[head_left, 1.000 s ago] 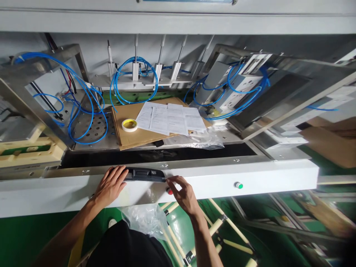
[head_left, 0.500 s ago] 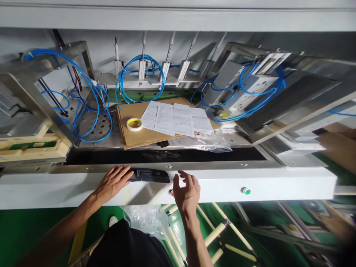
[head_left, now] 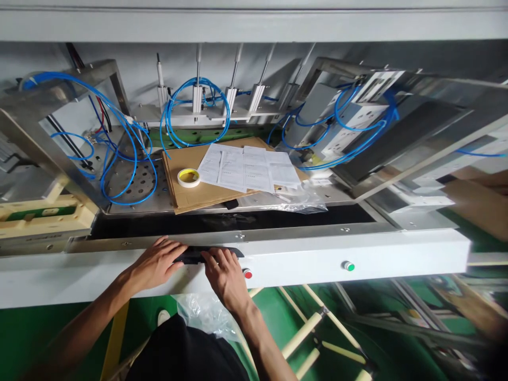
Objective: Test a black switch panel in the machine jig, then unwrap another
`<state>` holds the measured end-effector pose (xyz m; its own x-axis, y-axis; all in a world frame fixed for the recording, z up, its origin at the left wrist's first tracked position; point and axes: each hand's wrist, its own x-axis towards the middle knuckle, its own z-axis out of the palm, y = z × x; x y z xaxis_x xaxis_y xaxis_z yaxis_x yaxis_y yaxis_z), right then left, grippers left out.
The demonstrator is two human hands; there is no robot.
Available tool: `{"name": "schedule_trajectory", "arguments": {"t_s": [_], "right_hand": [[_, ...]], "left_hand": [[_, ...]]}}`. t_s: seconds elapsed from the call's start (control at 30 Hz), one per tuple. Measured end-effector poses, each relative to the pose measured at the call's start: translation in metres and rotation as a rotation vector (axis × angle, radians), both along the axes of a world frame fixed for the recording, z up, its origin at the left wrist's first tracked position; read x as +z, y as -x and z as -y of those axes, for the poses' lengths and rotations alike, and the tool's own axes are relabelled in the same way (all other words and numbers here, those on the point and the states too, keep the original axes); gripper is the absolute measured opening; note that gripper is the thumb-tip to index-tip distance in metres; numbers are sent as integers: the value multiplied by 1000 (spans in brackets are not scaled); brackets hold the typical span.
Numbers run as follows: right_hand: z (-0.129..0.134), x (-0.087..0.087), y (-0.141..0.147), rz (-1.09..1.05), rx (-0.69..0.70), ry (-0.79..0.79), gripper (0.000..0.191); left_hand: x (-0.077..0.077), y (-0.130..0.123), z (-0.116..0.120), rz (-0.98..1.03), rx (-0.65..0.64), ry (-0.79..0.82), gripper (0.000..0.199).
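A long black part (head_left: 198,254) lies on the white front rail (head_left: 357,254) of a machine. My left hand (head_left: 154,264) rests on its left end with fingers spread flat. My right hand (head_left: 224,272) lies over the part's middle and right portion, fingers pressing on it. Both hands touch the part; neither lifts it. A red button (head_left: 247,274) sits just right of my right hand, and a green button (head_left: 348,265) farther right on the rail.
Behind the rail lies a black belt (head_left: 222,219), then cardboard sheets (head_left: 190,182) carrying a yellow tape roll (head_left: 189,177), printed papers (head_left: 250,168) and a clear plastic bag (head_left: 301,200). Blue air hoses (head_left: 119,153) loop around metal frames. A plastic bag (head_left: 202,315) hangs below.
My right hand moved left from beside the red button onto the black part. The left hand stayed on the part's left end.
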<state>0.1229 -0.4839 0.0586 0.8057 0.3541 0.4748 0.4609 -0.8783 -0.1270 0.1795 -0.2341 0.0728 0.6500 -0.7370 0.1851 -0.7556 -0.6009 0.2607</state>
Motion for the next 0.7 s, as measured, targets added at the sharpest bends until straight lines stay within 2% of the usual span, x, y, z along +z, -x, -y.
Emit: {"name": "schedule_trajectory", "arguments": {"t_s": [0.17,0.2,0.37,0.53,0.7], "right_hand": [[8,16,-11,-94,69,23,36],[9,18,-14,-109,70,26,35],[11,23,-30,-218,53,49,34],[7,13,-45,-267,18,58,20],[5,6,-46,-253,-6,59,12]], "left_hand": [[6,-2,-1,2,12,62,66],[6,-3,0,3,26,75,63],[4,-10,6,-64,72,104,26],[-3,-21,12,-126,50,86,17],[-3,-18,15,-51,47,71,17]]}}
